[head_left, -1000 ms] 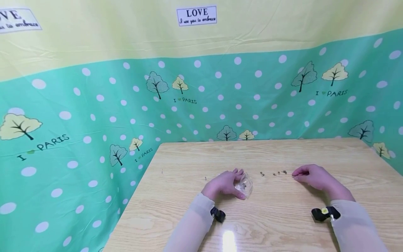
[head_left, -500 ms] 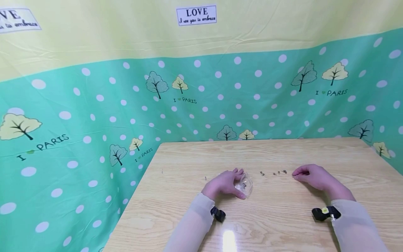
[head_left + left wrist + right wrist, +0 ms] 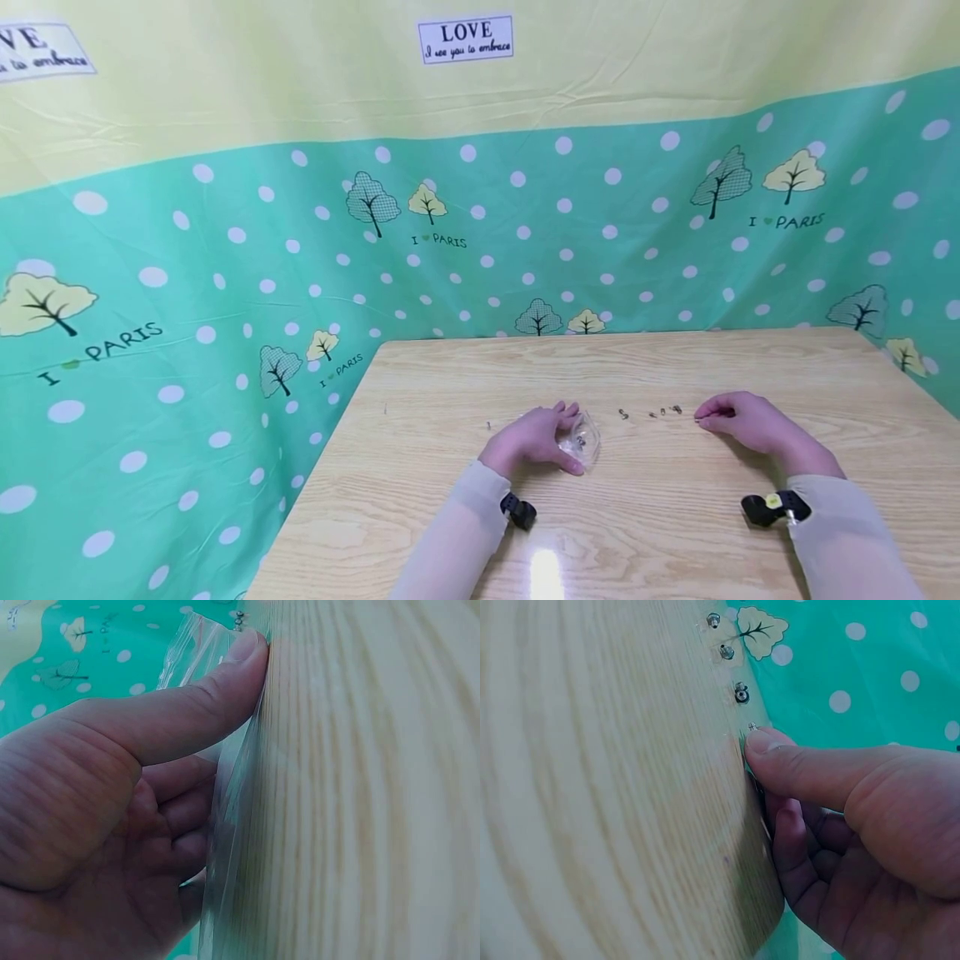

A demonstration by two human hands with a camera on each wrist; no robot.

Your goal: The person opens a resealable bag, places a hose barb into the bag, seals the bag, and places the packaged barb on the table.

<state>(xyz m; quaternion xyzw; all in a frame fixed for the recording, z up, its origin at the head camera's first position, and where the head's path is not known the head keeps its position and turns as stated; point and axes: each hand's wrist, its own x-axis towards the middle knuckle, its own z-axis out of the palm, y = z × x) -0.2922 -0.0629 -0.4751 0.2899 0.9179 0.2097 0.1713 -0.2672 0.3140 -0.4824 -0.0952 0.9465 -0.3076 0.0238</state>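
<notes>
On the table, my left hand [image 3: 532, 435] holds a clear plastic bag [image 3: 591, 442] between thumb and fingers; a few small dark pieces show inside it. In the left wrist view the thumb lies along the film of the bag [image 3: 186, 656], with the other fingers curled behind. Further right, my right hand [image 3: 750, 423] pinches a tiny silvery metal piece [image 3: 752, 726] between thumb and forefinger, low over the table. Most of that piece is hidden by the fingertips. Small metal fittings [image 3: 741, 693], like little bolts or connectors, lie in a row beside these fingertips.
Between the hands, a small metal piece [image 3: 623, 414] lies nearer the bag than the rest of the row. A thin small piece [image 3: 489, 426] lies left of my left hand. A green and yellow curtain [image 3: 480, 233] hangs behind the wooden table [image 3: 637, 533].
</notes>
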